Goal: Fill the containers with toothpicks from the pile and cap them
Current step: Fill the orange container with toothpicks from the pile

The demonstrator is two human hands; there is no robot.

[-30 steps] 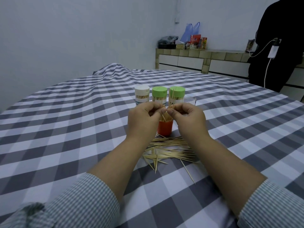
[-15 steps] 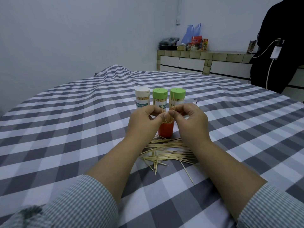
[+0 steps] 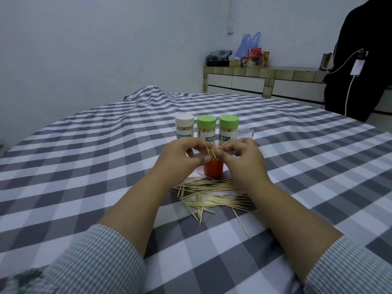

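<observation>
Your left hand [image 3: 180,158] and right hand [image 3: 244,159] meet over the orange container [image 3: 213,169], the fingers of both pinching a small bunch of toothpicks [image 3: 212,153] standing in its mouth; the loose pile [image 3: 214,195] lies on the checked worktop [image 3: 84,166] just nearer you. Behind stand three capped containers, one white-lidded [image 3: 184,128] and two green-lidded [image 3: 217,130].

Beyond the hands [image 3: 214,160], three capped containers [image 3: 206,129] and a clear cup [image 3: 246,133] blocked forward passage; the toothpick pile [image 3: 214,190] lay between the wrists. The tabletop [image 3: 84,166] lay open outboard of each hand.
</observation>
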